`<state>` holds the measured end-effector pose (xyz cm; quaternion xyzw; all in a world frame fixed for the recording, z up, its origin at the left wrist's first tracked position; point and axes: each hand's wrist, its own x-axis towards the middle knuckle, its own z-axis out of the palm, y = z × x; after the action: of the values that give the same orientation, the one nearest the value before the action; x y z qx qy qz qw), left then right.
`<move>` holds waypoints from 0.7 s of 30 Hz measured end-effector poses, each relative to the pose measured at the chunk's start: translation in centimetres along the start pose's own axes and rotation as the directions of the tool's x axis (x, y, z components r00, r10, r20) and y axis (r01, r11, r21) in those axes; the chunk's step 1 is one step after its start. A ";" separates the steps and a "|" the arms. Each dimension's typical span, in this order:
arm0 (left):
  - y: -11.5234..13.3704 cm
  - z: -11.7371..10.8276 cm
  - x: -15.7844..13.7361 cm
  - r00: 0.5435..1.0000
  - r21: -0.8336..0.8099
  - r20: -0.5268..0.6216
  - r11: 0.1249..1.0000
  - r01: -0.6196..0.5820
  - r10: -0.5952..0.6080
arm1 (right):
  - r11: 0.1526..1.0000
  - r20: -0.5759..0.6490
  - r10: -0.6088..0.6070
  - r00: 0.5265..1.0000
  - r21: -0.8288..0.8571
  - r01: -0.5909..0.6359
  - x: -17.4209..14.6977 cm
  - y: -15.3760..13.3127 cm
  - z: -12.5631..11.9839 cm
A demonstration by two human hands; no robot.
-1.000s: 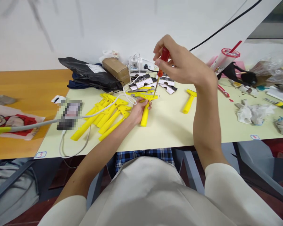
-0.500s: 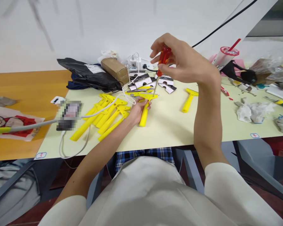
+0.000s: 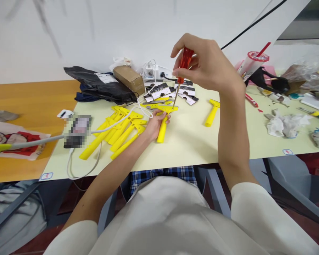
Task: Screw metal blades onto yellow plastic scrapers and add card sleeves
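Observation:
My left hand [image 3: 156, 125] is closed around the neck of a yellow scraper [image 3: 162, 131], whose wide head points away from me. Above it, my right hand [image 3: 202, 63] grips the red handle of a screwdriver [image 3: 186, 62] between thumb and fingers. The screwdriver's shaft slants down and its tip meets the right part of the scraper's head; the exact contact point is too small to make out. Several more yellow scrapers [image 3: 124, 136] lie in a pile left of my left hand. Another scraper [image 3: 212, 112] lies alone, beside my right forearm.
Behind the scraper are black-and-white cards [image 3: 161, 91] and a power strip [image 3: 151, 72]. A white cable [image 3: 114, 124] crosses the pile near a phone [image 3: 78, 131]. At the back left lie a black plastic bag [image 3: 101, 85] and cardboard box [image 3: 129, 78]. A cup [image 3: 255, 63] and crumpled tissue [image 3: 287, 124] are right.
My right hand has turned slightly around the screwdriver handle, its fingers shifting while the tip stays at the scraper head. My left hand and its scraper have stayed in place.

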<state>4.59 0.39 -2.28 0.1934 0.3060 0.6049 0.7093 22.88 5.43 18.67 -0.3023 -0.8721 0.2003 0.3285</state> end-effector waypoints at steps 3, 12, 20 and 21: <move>-0.1 -0.2 0.0 1.000 0.020 0.010 1.000 -0.004 0.004 | 0.998 0.012 0.060 0.998 0.025 -0.060 -0.1 -0.3 0.0; -0.1 -0.1 -0.1 0.999 0.038 0.034 0.999 -0.029 0.027 | 1.000 0.015 -0.005 1.000 -0.012 0.005 -0.1 -0.2 -0.4; -0.1 -0.3 0.0 1.000 0.008 0.015 1.000 -0.021 0.021 | 1.000 0.101 0.002 0.995 -0.007 -0.001 -0.5 -0.5 -0.9; -0.1 -0.3 0.0 1.000 0.006 0.017 1.000 -0.020 0.020 | 1.000 0.086 0.022 0.996 0.001 -0.023 -0.5 -0.5 -1.0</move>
<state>4.43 0.38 -2.58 0.2039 0.2997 0.6094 0.7052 23.65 4.86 19.39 -0.3028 -0.8819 0.2176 0.2885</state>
